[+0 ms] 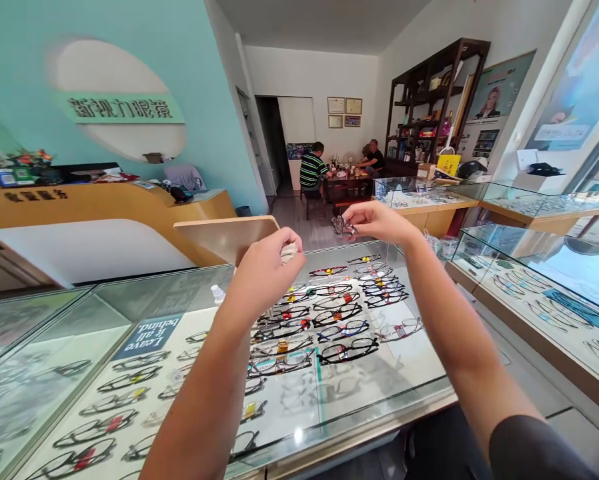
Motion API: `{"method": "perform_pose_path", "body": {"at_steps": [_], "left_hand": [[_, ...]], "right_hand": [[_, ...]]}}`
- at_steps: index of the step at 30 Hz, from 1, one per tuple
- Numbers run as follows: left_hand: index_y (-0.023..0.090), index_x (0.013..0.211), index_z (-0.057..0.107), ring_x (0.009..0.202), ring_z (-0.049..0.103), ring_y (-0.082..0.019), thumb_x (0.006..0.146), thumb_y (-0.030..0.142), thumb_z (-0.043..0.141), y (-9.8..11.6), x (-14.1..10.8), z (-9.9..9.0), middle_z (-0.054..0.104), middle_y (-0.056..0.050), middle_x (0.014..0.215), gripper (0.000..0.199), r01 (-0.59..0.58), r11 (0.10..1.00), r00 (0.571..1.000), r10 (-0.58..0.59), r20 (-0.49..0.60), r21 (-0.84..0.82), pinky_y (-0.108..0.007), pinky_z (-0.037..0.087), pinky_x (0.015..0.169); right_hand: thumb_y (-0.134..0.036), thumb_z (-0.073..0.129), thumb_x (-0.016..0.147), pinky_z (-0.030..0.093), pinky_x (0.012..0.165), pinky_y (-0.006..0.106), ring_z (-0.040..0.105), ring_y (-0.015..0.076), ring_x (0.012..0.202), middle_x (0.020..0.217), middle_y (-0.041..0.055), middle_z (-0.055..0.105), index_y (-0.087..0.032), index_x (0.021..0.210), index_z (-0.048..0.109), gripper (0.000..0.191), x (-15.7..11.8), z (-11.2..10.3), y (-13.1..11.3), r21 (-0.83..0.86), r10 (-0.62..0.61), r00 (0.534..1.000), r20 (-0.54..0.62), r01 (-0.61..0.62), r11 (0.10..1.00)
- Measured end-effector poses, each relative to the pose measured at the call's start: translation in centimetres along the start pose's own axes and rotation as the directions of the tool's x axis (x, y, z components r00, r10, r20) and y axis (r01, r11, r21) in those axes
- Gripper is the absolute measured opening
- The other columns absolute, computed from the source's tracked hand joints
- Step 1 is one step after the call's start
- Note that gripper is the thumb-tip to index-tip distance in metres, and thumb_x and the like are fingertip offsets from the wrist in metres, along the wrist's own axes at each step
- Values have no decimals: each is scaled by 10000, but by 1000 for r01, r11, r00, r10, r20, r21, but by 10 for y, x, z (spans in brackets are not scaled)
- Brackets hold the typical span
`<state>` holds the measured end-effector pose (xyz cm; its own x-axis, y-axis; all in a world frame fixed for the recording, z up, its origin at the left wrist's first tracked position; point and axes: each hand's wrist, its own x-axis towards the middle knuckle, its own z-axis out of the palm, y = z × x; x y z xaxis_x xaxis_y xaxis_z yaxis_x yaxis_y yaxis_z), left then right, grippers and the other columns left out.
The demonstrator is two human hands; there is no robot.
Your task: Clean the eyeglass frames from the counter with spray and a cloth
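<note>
My left hand (274, 263) is closed around a crumpled white cloth (289, 252), above the back part of the glass display case (349, 427). To its right, my right hand (372, 223) pinches a pair of folded glasses (343, 227) in the air past the rows of frames. Several pairs of eyeglasses lie in rows below my hands, among them a black pair (348, 350) and a blue pair (343, 331). A lone pair (399, 329) lies at the right of the rows. Part of the cloth is hidden by my left fingers.
A brown-backed mirror or board (219, 237) stands behind my left hand, with a small white bottle (218, 294) near it. Another glass case (539, 300) is at the right. Two people sit at a table (347, 181) in the back.
</note>
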<state>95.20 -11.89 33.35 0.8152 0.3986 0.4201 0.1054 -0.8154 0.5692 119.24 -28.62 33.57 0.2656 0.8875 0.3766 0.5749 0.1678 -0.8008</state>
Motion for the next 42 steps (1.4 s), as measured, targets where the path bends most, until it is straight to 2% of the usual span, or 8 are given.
{"method": "perform_pose_path", "body": {"at_steps": [4,7,14,20,27,30,33,42], "left_hand": [[243,893,569,690,562,-170,889,332,647,-5,4,3,672,15,849,119,-28,982,996,12,-86,-186,-280,383,638],[238,905,593,722,571,-172,887,335,675,-10,9,6,658,9,852,129,-38,963,994,8,-111,-268,-277,405,656],[229,873,566,686,468,-138,878,304,674,-18,18,12,566,25,814,132,-31,916,995,-10,-101,-400,-256,370,623],[241,838,427,557,351,-101,882,363,698,-25,23,18,519,55,739,301,69,774,997,-66,27,-630,-248,259,524],[222,987,681,561,378,-112,870,569,809,-28,22,19,479,56,640,388,39,814,998,-60,-17,-579,-257,270,541],[210,956,705,576,376,-111,843,551,843,-27,22,19,491,48,659,384,9,820,996,-57,-65,-573,-262,263,544],[207,927,709,602,397,-114,828,534,855,-26,23,22,536,34,710,371,-18,833,995,-38,-90,-553,-263,284,559],[208,898,701,644,433,-127,833,498,845,-21,22,28,583,20,753,330,-66,848,996,20,-91,-526,-269,338,610]], "right_hand": [[-200,666,910,594,846,328,745,162,876,963,26,816,-196,1102,772,219,-10,51,-2,-54,-204,968,-147,198,979],[-158,586,947,570,881,334,729,171,976,1108,36,815,-227,1177,795,319,-7,70,-3,-208,-324,918,-229,279,937],[-214,591,1008,580,866,352,743,194,975,1139,45,828,-259,1186,814,289,-6,79,2,-245,-366,873,-322,297,923],[-294,617,1045,608,875,364,775,214,1061,1201,36,835,-290,1187,811,240,-8,87,-2,-222,-379,875,-302,322,920],[-294,620,1051,567,798,317,746,189,1002,1123,26,825,-282,1169,800,215,-11,89,-5,-250,-398,879,-263,337,908],[-336,678,1031,546,818,312,719,175,999,1108,27,797,-258,1098,756,129,-8,89,-1,-76,-332,895,-299,324,943],[-404,796,952,531,806,297,688,155,938,1072,22,763,-238,1043,688,218,-2,88,7,220,-188,921,-341,272,937],[-404,926,803,470,865,289,616,140,858,875,-13,719,-210,858,788,245,5,82,21,569,31,991,-131,50,821]]}}
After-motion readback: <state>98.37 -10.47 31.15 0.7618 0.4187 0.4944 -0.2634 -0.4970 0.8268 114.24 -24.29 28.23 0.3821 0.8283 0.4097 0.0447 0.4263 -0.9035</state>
